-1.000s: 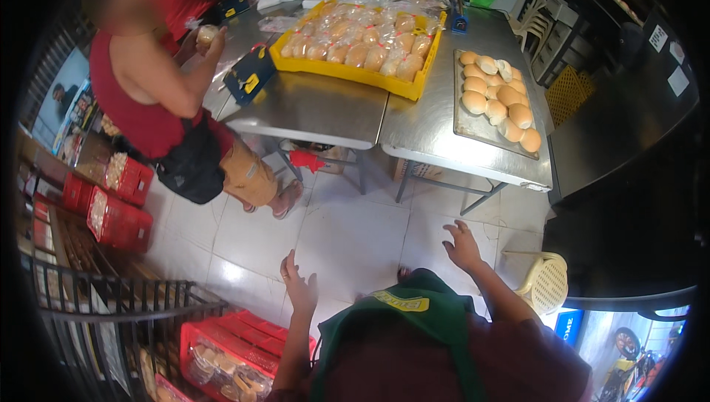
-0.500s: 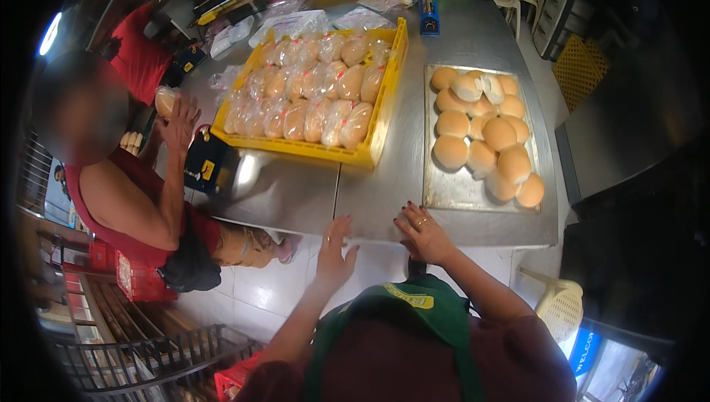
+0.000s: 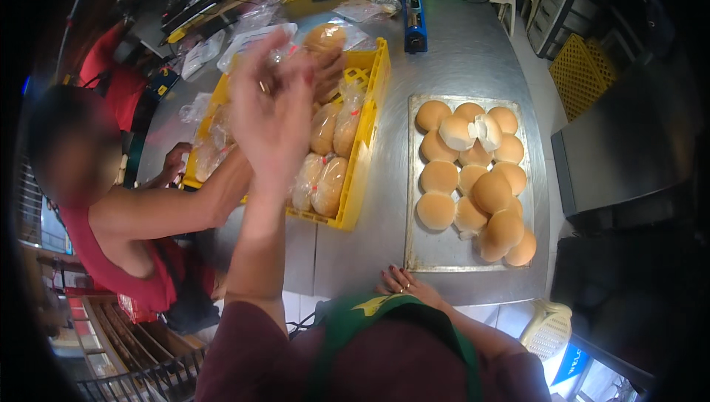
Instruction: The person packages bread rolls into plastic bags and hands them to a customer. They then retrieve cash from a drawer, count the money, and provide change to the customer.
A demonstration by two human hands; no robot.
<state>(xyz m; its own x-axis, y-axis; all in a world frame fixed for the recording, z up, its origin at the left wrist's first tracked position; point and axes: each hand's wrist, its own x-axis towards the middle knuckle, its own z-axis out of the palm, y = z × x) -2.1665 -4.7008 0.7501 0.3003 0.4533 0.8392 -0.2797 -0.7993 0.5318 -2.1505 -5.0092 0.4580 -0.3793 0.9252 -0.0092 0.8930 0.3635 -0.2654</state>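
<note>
Since half a second ago the left hand [image 3: 274, 117] has risen from the counter [image 3: 458, 54] edge and now hangs blurred, fingers spread and released, over the yellow crate [image 3: 367, 139] of bagged buns [image 3: 329, 180]. The right hand [image 3: 403, 282] has slid back to the counter's near edge, lying flat with fingers loose just below the metal tray [image 3: 436, 254] of bare buns [image 3: 473, 173]. A person in red [image 3: 118, 254] reaches into the crate from the left.

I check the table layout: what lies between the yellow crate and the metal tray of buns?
Head view: only bare steel table between the yellow crate and the metal tray.
</note>
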